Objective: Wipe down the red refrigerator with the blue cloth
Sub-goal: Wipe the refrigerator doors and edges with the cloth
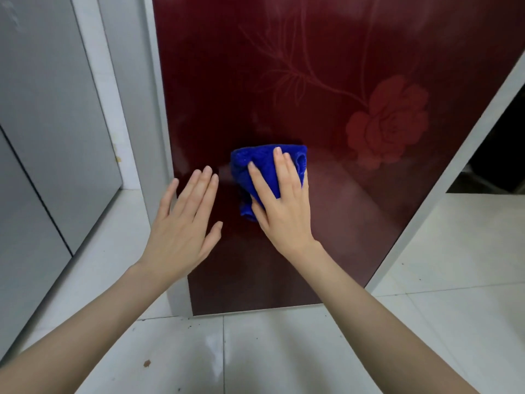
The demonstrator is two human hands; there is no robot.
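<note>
A: Where are we seeing the blue cloth (257, 177)?
B: Under our right hand (279, 203), which is pressing it flat-fingered against the red refrigerator (326, 81).
A: Left hand (184, 223)?
B: Hovering beside it, spread wide, holding nothing.

Floor (284, 351): pale glossy tiles, below both hands, specked with dark crumbs.
Cabinet doors (42, 123): grey, flat, well left of the left hand.
Brown spot (147, 364): on the tile, under the left forearm.

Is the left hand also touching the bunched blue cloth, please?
No, only the right hand presses the bunched blue cloth; the left hand is apart.
</note>
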